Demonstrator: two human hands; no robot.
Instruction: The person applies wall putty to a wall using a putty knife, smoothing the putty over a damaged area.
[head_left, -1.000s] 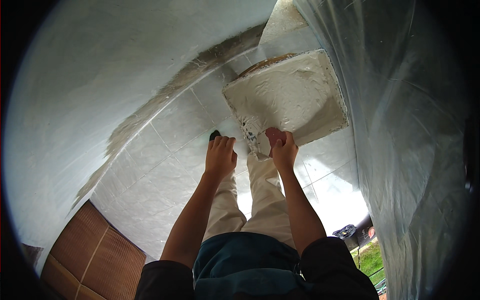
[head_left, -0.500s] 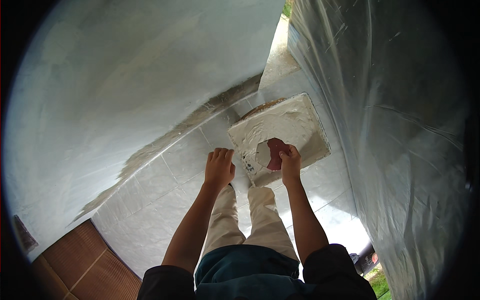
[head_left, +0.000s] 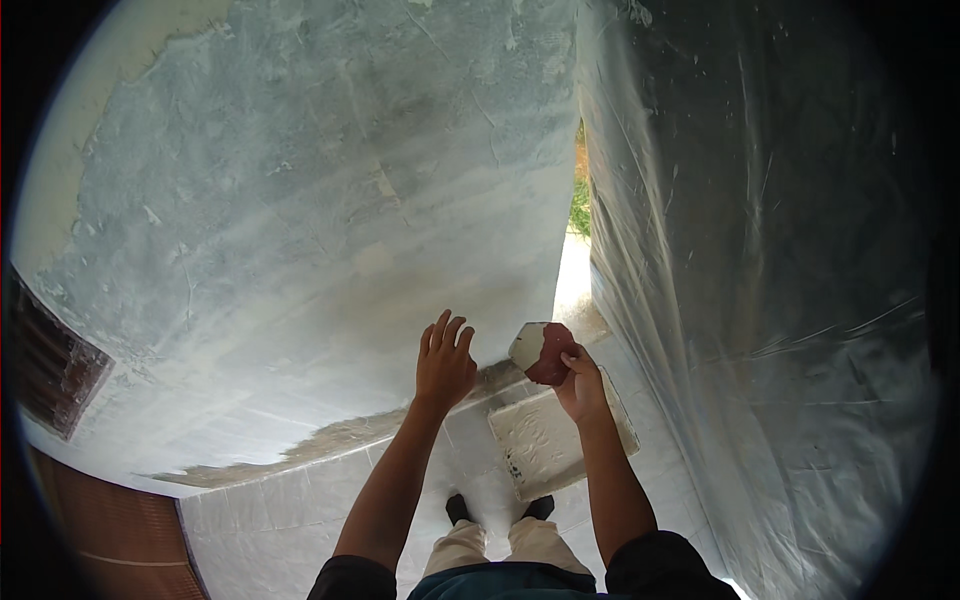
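Note:
In my right hand is a flat, roughly hexagonal dark-red putty spreader, its left part coated with whitish plaster. Thumb and fingers pinch it by the right edge, above the tray and in front of the wall. My left hand is raised to the left of it, fingers apart, holding nothing. Below my right hand, a shallow square tray of wet, cream-coloured plaster rests on the floor; my right hand and forearm hide part of it.
A wall with patchy grey-white plaster rises ahead and left, bare along its lower strip. Wrinkled clear plastic sheeting hangs at the right. My feet stand on the tiled floor beside the tray. A brown ribbed panel is at lower left.
My right hand has lifted the plaster-coated spreader up from the tray. My left hand has opened its fingers and risen. The view has tilted up, showing more wall.

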